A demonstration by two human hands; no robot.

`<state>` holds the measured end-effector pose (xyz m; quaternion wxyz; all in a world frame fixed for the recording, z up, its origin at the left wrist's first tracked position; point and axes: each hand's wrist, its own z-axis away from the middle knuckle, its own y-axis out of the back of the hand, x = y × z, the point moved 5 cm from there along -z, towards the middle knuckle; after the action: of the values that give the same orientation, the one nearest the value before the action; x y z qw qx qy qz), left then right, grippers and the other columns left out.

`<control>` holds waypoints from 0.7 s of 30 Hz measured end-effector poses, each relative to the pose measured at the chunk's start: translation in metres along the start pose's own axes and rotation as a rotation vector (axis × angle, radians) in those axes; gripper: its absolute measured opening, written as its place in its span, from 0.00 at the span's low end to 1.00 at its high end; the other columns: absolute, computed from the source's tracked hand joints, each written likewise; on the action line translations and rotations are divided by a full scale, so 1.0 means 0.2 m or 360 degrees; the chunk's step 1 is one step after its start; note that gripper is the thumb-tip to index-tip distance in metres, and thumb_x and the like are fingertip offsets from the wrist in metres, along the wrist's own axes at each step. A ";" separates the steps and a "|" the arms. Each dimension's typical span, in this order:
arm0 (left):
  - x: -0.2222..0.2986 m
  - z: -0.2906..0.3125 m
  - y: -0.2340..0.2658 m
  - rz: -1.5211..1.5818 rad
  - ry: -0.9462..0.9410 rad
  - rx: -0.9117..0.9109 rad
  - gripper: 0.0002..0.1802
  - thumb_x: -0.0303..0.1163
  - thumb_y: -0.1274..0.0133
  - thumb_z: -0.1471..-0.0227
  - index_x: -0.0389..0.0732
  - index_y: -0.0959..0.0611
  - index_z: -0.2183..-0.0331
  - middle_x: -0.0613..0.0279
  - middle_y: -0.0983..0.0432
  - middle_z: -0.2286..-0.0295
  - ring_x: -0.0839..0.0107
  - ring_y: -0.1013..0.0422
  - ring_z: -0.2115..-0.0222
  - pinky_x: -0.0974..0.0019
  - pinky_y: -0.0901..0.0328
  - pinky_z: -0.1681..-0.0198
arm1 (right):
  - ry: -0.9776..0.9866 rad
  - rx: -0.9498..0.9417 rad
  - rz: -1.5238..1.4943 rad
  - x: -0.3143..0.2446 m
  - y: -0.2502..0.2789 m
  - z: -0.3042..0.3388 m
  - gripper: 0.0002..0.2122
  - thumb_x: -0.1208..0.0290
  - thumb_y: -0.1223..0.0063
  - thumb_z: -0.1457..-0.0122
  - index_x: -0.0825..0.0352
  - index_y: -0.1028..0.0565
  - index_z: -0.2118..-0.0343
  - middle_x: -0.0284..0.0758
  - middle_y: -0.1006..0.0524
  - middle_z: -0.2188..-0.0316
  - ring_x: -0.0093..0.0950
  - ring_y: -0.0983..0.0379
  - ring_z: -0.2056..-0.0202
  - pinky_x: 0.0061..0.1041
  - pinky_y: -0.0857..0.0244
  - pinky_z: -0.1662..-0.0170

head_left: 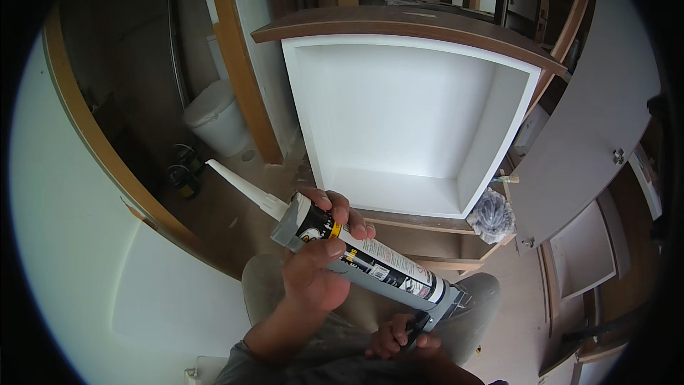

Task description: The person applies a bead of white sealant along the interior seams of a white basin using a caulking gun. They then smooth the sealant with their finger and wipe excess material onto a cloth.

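Across my lap I hold a caulking gun (pixel 388 296) loaded with a black, white and yellow sealant cartridge (pixel 392 262). Its white tapered nozzle (pixel 246 189) points up and to the left. My left hand (pixel 317 267) is wrapped round the front of the cartridge and the grey cradle, fingers over the top and thumb on the near side. Lower right, my right hand (pixel 399 339) grips the black handle (pixel 417 326) at the rear; part of the trigger area is hidden by the fingers. Beyond the gun stands a white open-fronted cabinet box (pixel 399 107).
A brown wooden top (pixel 413 25) overhangs the cabinet. A crumpled clear plastic bag (pixel 491 217) lies by its lower right corner, near a small brush (pixel 506 179). Grey door panel (pixel 588 110) leans at right. Through the left doorway are a toilet (pixel 217 114) and dark containers (pixel 184 182).
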<state>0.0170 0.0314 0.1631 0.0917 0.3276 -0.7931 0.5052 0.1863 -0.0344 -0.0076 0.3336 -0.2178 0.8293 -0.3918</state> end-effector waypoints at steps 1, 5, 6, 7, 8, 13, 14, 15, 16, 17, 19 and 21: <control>-0.01 0.00 0.01 0.0028 0.0037 0.0033 0.27 0.20 0.43 0.56 0.44 0.27 0.51 0.60 0.31 0.59 0.64 0.26 0.59 0.52 0.31 0.47 | 0.0000 -0.0001 -0.0029 0.02 0.00 0.02 0.14 0.57 0.42 0.37 0.64 0.28 0.64 0.37 0.29 0.69 0.37 0.30 0.62 0.49 0.38 0.46; -0.03 0.01 0.03 0.0087 0.0125 0.0072 0.27 0.18 0.43 0.56 0.44 0.27 0.52 0.59 0.31 0.60 0.64 0.26 0.59 0.52 0.30 0.47 | 0.0009 0.0156 -0.0054 0.05 -0.01 0.07 0.14 0.57 0.46 0.36 0.63 0.30 0.71 0.35 0.31 0.75 0.35 0.35 0.69 0.42 0.40 0.58; -0.03 0.01 0.03 0.0083 0.0127 0.0062 0.27 0.18 0.43 0.57 0.44 0.27 0.52 0.59 0.31 0.60 0.64 0.26 0.59 0.52 0.30 0.47 | 0.0005 0.0175 -0.0041 0.05 -0.02 0.07 0.14 0.58 0.46 0.36 0.63 0.30 0.72 0.35 0.32 0.76 0.36 0.35 0.69 0.42 0.40 0.58; -0.03 0.02 0.03 0.0052 0.0138 0.0083 0.26 0.19 0.43 0.57 0.45 0.27 0.53 0.60 0.31 0.60 0.64 0.27 0.60 0.52 0.31 0.48 | 0.0001 0.0193 -0.0027 0.05 -0.02 0.07 0.14 0.58 0.46 0.36 0.62 0.30 0.73 0.34 0.32 0.77 0.36 0.35 0.70 0.42 0.39 0.59; -0.04 0.02 0.03 0.0013 0.0137 0.0092 0.26 0.20 0.44 0.57 0.45 0.27 0.53 0.61 0.31 0.61 0.65 0.27 0.61 0.52 0.31 0.49 | 0.0006 0.0212 -0.0027 0.05 -0.02 0.07 0.15 0.58 0.47 0.36 0.62 0.31 0.75 0.33 0.33 0.77 0.36 0.35 0.71 0.42 0.39 0.59; -0.03 0.03 0.01 0.0033 0.0132 0.0065 0.25 0.21 0.45 0.57 0.46 0.27 0.54 0.62 0.31 0.62 0.65 0.27 0.61 0.52 0.31 0.50 | 0.0028 0.0234 0.0025 0.05 -0.04 0.05 0.15 0.60 0.48 0.35 0.62 0.32 0.76 0.31 0.34 0.79 0.35 0.36 0.73 0.41 0.40 0.62; -0.03 0.03 0.01 0.0028 0.0133 0.0068 0.25 0.21 0.45 0.57 0.46 0.27 0.54 0.62 0.31 0.62 0.65 0.27 0.61 0.52 0.31 0.50 | 0.0044 0.0224 0.0027 0.04 -0.04 0.05 0.15 0.60 0.48 0.35 0.62 0.32 0.76 0.31 0.34 0.79 0.35 0.36 0.74 0.40 0.40 0.63; -0.02 0.03 0.01 0.0007 0.0119 0.0060 0.25 0.21 0.45 0.58 0.46 0.27 0.54 0.62 0.31 0.62 0.65 0.27 0.61 0.52 0.31 0.50 | 0.0042 0.0232 0.0033 0.05 -0.04 0.05 0.15 0.60 0.48 0.35 0.62 0.32 0.76 0.31 0.34 0.79 0.35 0.36 0.74 0.40 0.40 0.63; -0.03 0.03 0.01 0.0026 0.0137 0.0069 0.25 0.21 0.45 0.57 0.46 0.27 0.54 0.62 0.31 0.62 0.65 0.27 0.61 0.52 0.31 0.49 | 0.0041 0.0229 0.0036 0.05 -0.03 0.06 0.15 0.60 0.48 0.35 0.62 0.32 0.76 0.31 0.34 0.79 0.35 0.36 0.74 0.40 0.41 0.63; -0.03 0.03 0.01 0.0029 0.0141 0.0069 0.25 0.21 0.45 0.57 0.46 0.27 0.54 0.62 0.31 0.62 0.65 0.27 0.61 0.52 0.31 0.49 | 0.0039 0.0234 0.0029 0.05 -0.03 0.06 0.15 0.60 0.49 0.34 0.62 0.32 0.76 0.31 0.34 0.79 0.35 0.36 0.74 0.40 0.41 0.64; -0.03 0.03 0.01 0.0026 0.0147 0.0065 0.25 0.21 0.45 0.57 0.46 0.27 0.54 0.62 0.31 0.62 0.65 0.27 0.61 0.52 0.31 0.49 | 0.0033 0.0236 0.0047 0.06 -0.02 0.07 0.15 0.60 0.49 0.34 0.62 0.32 0.76 0.31 0.34 0.79 0.34 0.37 0.74 0.39 0.41 0.64; -0.03 0.03 0.01 -0.0009 0.0137 0.0049 0.25 0.21 0.45 0.57 0.46 0.27 0.54 0.61 0.32 0.62 0.65 0.27 0.60 0.52 0.32 0.48 | 0.0031 0.0246 0.0045 0.07 0.00 0.09 0.15 0.60 0.49 0.34 0.62 0.32 0.76 0.31 0.34 0.79 0.34 0.36 0.74 0.39 0.41 0.64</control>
<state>0.0215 0.0289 0.1549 0.1220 0.3092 -0.7796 0.5309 0.1894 -0.0510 -0.0214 0.3468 -0.1758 0.8029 -0.4520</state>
